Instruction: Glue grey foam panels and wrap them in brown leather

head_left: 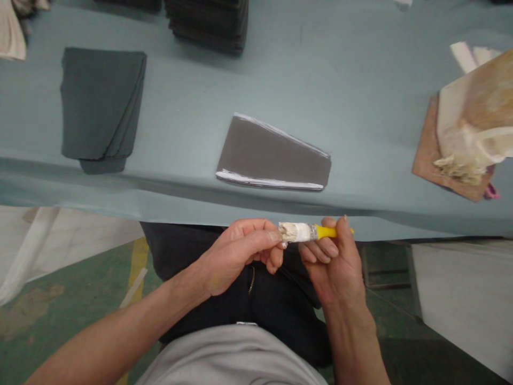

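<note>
A small paintbrush [301, 232] with a yellow handle and whitish, caked bristles lies level just in front of the table edge. My right hand [335, 256] is closed round its handle, palm turned up. At the bristle end, my left hand [250, 243] pinches the tip between thumb and fingers. Just beyond my hands a dark grey-brown tapered piece [276, 155] lies flat on the table, with white streaks along its two long edges. It seems to be several layers thick.
Dark green-grey pieces [102, 104] lie fanned at the left of the blue-grey covered table [320, 69]. A tall dark stack [210, 24] stands at the back. At right, a stained pale container [473, 107] rests on a brown board [425, 144], beside white strips [464, 56].
</note>
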Tool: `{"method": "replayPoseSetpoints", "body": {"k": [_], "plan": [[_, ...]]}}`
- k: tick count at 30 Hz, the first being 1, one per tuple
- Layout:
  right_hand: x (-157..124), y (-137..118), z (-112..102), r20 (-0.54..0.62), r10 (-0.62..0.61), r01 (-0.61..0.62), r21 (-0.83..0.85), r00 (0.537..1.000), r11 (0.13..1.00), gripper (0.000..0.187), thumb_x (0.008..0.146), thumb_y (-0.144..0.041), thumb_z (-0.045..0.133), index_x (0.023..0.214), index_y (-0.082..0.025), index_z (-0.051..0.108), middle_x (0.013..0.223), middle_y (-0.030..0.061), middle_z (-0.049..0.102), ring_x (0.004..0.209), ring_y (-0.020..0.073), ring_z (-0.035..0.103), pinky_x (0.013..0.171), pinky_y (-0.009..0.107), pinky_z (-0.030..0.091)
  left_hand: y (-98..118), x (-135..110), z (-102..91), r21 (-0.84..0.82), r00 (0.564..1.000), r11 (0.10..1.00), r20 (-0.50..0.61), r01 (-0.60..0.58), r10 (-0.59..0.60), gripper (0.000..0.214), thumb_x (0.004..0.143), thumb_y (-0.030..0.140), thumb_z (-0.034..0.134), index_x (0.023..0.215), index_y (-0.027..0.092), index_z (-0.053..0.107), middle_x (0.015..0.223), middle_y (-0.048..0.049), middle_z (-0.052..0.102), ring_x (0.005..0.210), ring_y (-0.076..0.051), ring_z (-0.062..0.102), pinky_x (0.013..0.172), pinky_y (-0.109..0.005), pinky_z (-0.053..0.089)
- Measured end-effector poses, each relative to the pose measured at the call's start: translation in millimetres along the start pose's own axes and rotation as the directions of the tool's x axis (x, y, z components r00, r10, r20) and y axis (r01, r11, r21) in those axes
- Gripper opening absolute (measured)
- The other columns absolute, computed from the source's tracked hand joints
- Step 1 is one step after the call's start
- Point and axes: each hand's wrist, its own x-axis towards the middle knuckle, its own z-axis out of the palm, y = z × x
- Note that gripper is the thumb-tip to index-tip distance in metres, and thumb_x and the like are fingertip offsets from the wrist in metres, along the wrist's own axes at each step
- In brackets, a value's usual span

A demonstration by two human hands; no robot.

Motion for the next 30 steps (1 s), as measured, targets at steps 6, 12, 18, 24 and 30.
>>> {"method": "replayPoseSetpoints", "body": {"k": [6,12,18,24,30], "plan": [[-2.5,-0.9,2.9,-0.033,-0.004,0.003,-0.021,0.999,1.000,0.061,0.061,-0.064,0.100,0.081,-0.022,0.060,0.044,-0.0175,0.031,0.037,0.0029,0.022,0.040,0.016,0.032,0.8,0.7,2.9,0.035,0.999,0.999,-0.041,-0.001,0.003,0.029,0.075,0.041,0.077,0.069,0.018,0.059,0.060,0.0021,0.062,0.056,-0.010,0.054,0.062,-0.023,0.045],[-3.2,-5.9,0.2,0.009,-0.083,0.084,-0.061,0.996,0.995,0.055,0.071,-0.063,0.096,0.082,-0.023,0.060,0.045,-0.0166,0.033,0.036,0.0035,0.024,0.040,0.017,0.032,1.8,-3.5,-3.8,0.156,0.993,0.988,-0.116,0.016,0.002,0.018,0.071,0.035,0.068,0.067,0.019,0.062,0.053,0.0031,0.059,0.053,-0.011,0.052,0.062,-0.025,0.042],[11.0,-38.9,-26.2,-0.162,-0.197,0.208,0.054,0.967,0.977,0.044,0.078,-0.047,0.095,0.080,-0.022,0.059,0.043,-0.0173,0.035,0.035,0.0027,0.023,0.042,0.016,0.034,8.9,-17.6,-37.4,0.279,0.970,0.960,-0.226,-0.025,0.091,0.020,0.078,0.037,0.068,0.069,0.020,0.064,0.054,0.0031,0.058,0.055,-0.012,0.049,0.060,-0.026,0.038],[6.7,-29.0,-16.6,-0.105,0.005,0.003,0.072,0.994,0.997,0.056,0.063,-0.047,0.104,0.083,-0.022,0.059,0.043,-0.0194,0.032,0.035,0.0018,0.022,0.040,0.015,0.031,13.4,-10.0,-14.2,0.329,0.990,0.941,-0.083,-0.080,0.113,0.026,0.085,0.042,0.072,0.078,0.017,0.066,0.066,0.0017,0.063,0.066,-0.011,0.055,0.068,-0.024,0.042],[1.0,-7.9,-2.7,-0.009,0.104,-0.103,0.074,0.995,0.992,0.052,0.070,-0.051,0.099,0.083,-0.022,0.059,0.045,-0.0190,0.027,0.035,0.0022,0.018,0.039,0.015,0.030,18.4,-4.2,9.3,0.442,0.991,0.891,-0.031,-0.102,0.129,0.021,0.085,0.036,0.070,0.078,0.017,0.063,0.067,0.0043,0.056,0.061,-0.009,0.045,0.059,-0.022,0.035]]}}
